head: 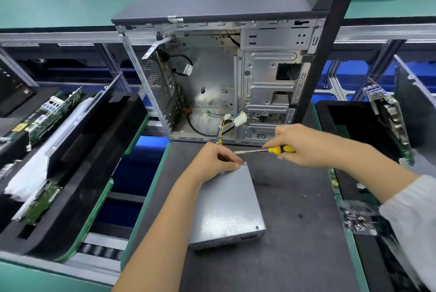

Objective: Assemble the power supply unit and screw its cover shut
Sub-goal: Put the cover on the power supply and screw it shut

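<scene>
The grey metal power supply unit (227, 206) lies flat on the dark work mat (295, 232), its cover on top and a screw visible in the near right corner. My left hand (215, 161) pinches something small at the unit's far right corner; what it holds is hidden by the fingers. My right hand (304, 144) grips a yellow-handled screwdriver (282, 149) held level, its shaft pointing left toward my left hand's fingertips. The unit's coloured cable bundle (223, 130) runs up into the open case.
An open computer case (236, 74) stands upright just behind the mat. A bag of screws (359, 219) lies at the mat's right edge, one loose screw (304, 196) on the mat. Black foam trays with circuit boards (54, 112) sit left and right.
</scene>
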The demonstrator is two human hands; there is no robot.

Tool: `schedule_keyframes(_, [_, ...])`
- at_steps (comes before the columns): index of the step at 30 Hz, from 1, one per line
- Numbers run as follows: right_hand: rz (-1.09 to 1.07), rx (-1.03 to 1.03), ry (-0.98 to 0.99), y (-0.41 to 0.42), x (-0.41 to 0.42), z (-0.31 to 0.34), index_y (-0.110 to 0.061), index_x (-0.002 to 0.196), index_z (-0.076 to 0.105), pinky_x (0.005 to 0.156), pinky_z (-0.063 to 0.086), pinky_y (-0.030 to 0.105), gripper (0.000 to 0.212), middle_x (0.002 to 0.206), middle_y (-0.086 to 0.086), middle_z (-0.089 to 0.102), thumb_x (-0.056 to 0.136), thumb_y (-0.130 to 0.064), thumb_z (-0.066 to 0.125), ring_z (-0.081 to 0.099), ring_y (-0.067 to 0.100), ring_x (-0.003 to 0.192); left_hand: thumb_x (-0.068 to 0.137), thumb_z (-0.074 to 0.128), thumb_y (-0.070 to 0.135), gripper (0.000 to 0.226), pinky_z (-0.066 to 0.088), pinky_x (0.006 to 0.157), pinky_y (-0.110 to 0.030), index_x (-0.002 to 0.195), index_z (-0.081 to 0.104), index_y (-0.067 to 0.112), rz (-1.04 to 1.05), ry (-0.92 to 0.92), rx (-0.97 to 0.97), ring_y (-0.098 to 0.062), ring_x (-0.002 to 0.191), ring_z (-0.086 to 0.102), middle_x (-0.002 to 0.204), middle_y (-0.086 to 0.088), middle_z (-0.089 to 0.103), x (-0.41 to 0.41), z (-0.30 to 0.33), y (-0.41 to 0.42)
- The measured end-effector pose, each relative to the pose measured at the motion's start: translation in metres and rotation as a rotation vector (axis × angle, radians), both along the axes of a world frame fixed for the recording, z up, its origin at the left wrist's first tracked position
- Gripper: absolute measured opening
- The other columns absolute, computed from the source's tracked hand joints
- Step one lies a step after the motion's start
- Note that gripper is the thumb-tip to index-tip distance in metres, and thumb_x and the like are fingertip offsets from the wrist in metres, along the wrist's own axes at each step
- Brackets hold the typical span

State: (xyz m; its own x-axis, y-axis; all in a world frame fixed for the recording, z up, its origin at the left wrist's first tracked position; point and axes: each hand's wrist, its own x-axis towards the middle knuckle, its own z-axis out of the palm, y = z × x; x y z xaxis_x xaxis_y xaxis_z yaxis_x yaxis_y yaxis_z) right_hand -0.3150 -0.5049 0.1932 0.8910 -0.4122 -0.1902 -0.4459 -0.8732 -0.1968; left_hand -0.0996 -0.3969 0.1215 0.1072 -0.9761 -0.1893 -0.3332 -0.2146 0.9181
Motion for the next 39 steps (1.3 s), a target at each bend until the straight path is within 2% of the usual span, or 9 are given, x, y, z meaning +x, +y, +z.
schedule_keyframes(2, [0.004,-0.089,0.05,0.001,0.005,0.012,-0.028,0.112,0.059,0.071,0.045,0.032,0.025,0.101,-0.006,0.058,0.088,-0.024,0.059,0.054,0.017,0.094,0.078,0.077,0.002,0.015,0.034,0.061,-0.03,0.08,0.08,0.017,0.01,-0.002,0.013,-0.012,0.052,0.044,0.059,-0.003,0.062,0.0,0.0,0.0])
schedule_keyframes(4, [0.016,-0.203,0.074,0.002,0.009,0.018,-0.033,0.106,0.055,0.064,0.036,0.027,0.021,0.103,-0.011,0.061,0.086,-0.03,0.06,0.055,0.015,0.095,0.078,0.077,0.003,0.014,0.034,0.058,-0.027,0.081,0.08,0.016,0.006,-0.018,0.016,-0.012,0.052,0.043,0.055,0.0,0.06,-0.001,0.001,0.0])
schedule_keyframes(12, [0.076,-0.426,0.103,0.013,0.022,0.032,-0.033,0.095,0.057,0.052,0.025,0.026,0.012,0.094,-0.009,0.063,0.085,-0.026,0.056,0.051,0.019,0.074,0.079,0.077,0.004,0.015,0.037,0.058,-0.022,0.08,0.079,0.018,0.008,-0.033,0.018,-0.011,0.055,0.046,0.06,0.0,0.063,-0.002,0.002,0.001])
schedule_keyframes(16, [0.076,-0.445,0.113,0.018,0.024,0.036,-0.032,0.094,0.055,0.057,0.03,0.026,0.013,0.094,-0.008,0.062,0.087,-0.023,0.053,0.049,0.019,0.072,0.08,0.076,0.003,0.014,0.035,0.054,-0.019,0.081,0.079,0.017,0.007,-0.021,0.027,-0.008,0.051,0.044,0.054,0.005,0.059,-0.001,0.003,0.001])
schedule_keyframes(20, [0.075,-0.454,0.14,0.021,0.025,0.041,-0.032,0.093,0.054,0.055,0.03,0.025,0.012,0.093,-0.008,0.061,0.087,-0.021,0.054,0.05,0.019,0.072,0.08,0.076,0.004,0.011,0.035,0.057,-0.021,0.083,0.079,0.014,0.009,-0.008,0.028,-0.012,0.056,0.045,0.059,0.001,0.061,-0.001,0.003,0.002])
schedule_keyframes(29, [0.086,-0.486,0.216,0.025,0.035,0.047,-0.03,0.087,0.049,0.052,0.03,0.025,0.015,0.095,-0.006,0.06,0.087,-0.017,0.055,0.049,0.02,0.073,0.081,0.075,0.001,0.01,0.037,0.053,-0.014,0.085,0.078,0.01,-0.014,0.019,0.016,-0.003,0.048,0.045,0.051,0.013,0.059,0.001,0.001,0.001])
schedule_keyframes(32, [0.128,-0.557,0.247,0.031,0.041,0.049,-0.024,0.085,0.047,0.054,0.035,0.028,0.013,0.095,-0.003,0.057,0.087,-0.013,0.053,0.046,0.021,0.067,0.081,0.075,0.001,0.013,0.037,0.055,-0.017,0.082,0.077,0.014,-0.013,0.031,0.006,-0.004,0.049,0.045,0.053,0.011,0.06,0.001,-0.002,0.002])
schedule_keyframes(35, [0.188,-0.641,0.251,0.038,0.049,0.051,-0.02,0.076,0.033,0.046,0.025,0.027,0.024,0.09,0.001,0.049,0.087,-0.012,0.052,0.04,0.022,0.063,0.081,0.074,0.002,0.014,0.038,0.058,-0.022,0.083,0.078,0.015,-0.003,0.032,-0.011,-0.005,0.051,0.047,0.059,0.008,0.064,0.0,-0.004,0.002])
schedule_keyframes(39, [0.249,-0.722,0.314,0.047,0.061,0.056,-0.015,0.063,0.021,0.043,0.015,0.026,0.037,0.064,0.0,0.027,0.083,-0.006,0.051,0.042,0.024,0.066,0.081,0.074,0.003,0.023,0.042,0.061,-0.025,0.078,0.077,0.025,0.003,0.017,-0.035,-0.008,0.059,0.052,0.07,0.005,0.068,-0.001,-0.005,0.003])
